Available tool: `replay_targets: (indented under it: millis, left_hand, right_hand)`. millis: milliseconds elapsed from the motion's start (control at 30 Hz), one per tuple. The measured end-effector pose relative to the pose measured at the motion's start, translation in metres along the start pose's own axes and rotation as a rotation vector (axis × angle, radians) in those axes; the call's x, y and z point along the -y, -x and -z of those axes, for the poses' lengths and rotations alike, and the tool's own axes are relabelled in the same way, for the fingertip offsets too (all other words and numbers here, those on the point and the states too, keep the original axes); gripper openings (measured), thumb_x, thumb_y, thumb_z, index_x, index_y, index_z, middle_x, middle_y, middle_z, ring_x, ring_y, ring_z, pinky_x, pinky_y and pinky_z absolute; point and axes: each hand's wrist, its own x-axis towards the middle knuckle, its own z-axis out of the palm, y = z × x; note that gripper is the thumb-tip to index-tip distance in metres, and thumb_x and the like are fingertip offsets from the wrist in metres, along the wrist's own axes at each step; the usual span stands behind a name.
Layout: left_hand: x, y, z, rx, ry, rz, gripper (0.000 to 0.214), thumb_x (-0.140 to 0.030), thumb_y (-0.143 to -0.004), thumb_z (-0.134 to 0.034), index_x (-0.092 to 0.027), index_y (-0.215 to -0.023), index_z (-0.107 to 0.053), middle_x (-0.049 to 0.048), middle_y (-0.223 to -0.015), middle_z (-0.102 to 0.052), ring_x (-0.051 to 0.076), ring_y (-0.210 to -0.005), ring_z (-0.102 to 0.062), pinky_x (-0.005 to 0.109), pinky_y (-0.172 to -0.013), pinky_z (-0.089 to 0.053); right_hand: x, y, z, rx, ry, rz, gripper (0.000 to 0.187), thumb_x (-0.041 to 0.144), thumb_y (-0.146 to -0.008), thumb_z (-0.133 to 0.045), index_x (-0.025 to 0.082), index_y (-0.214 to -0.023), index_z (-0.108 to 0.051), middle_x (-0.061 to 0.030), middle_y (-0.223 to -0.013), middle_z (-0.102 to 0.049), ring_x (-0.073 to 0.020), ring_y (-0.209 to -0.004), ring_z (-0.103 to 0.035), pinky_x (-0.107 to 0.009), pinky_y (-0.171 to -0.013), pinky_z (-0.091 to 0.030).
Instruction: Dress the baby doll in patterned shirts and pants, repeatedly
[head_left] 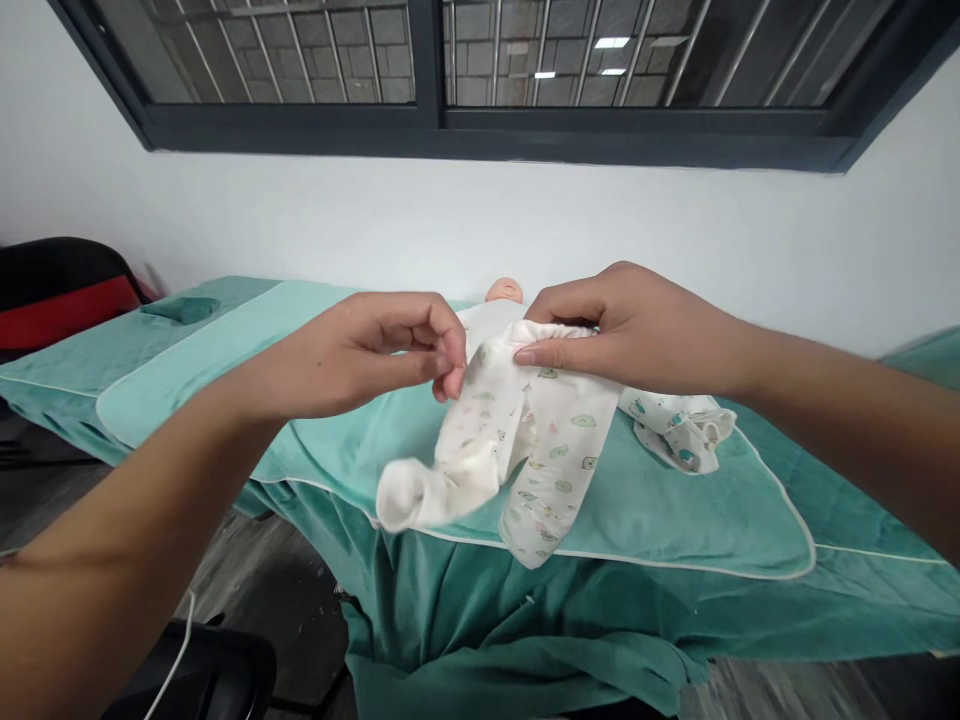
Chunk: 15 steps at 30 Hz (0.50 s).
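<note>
My right hand [630,335] pinches the gathered waistband of small white baby pants [562,440], thumb in front and fingers behind. The pants carry a pale green and pink print and hang over the mat. One leg hangs down; the other bends left, its end bunched up. My left hand [397,350] is beside their left edge, fingers curled in towards the thumb, with no cloth visible in its grip. Behind the pants, a baby doll [504,290] shows only the top of its head, above white cloth [480,320]. The rest of it is hidden.
A crumpled white printed garment [682,430] lies right of the pants on a light green mat [337,440]. Beneath is a bed with a darker green cover [540,620]. A wall and barred window [435,130] stand behind; a black and red chair [67,300] is left.
</note>
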Motion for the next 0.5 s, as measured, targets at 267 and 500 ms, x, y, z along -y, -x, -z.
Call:
replay_targets:
  millis: [267, 500]
  left_hand:
    - [-0.006, -0.02, -0.014, -0.196, -0.08, -0.087, 0.038, -0.044, -0.085, -0.074, -0.025, -0.117, -0.066, 0.0064, -0.119, -0.071, 0.026, -0.119, -0.064, 0.038, -0.094, -0.058]
    - [0.008, -0.016, -0.003, -0.052, 0.049, 0.026, 0.031, -0.049, -0.079, -0.077, -0.024, -0.09, -0.061, -0.0015, -0.072, -0.066, 0.016, -0.067, -0.065, 0.028, -0.057, -0.051]
  right_hand:
    - [0.009, -0.006, -0.002, -0.058, -0.02, 0.165, 0.029, 0.052, -0.09, -0.065, 0.023, -0.086, -0.072, 0.0031, -0.073, -0.062, -0.0136, -0.072, -0.056, -0.028, -0.066, -0.035]
    - [0.018, -0.005, 0.003, -0.081, -0.081, 0.143, 0.039, 0.062, -0.084, -0.071, 0.023, -0.084, -0.072, 0.0019, -0.073, -0.062, -0.0136, -0.069, -0.054, -0.028, -0.062, -0.035]
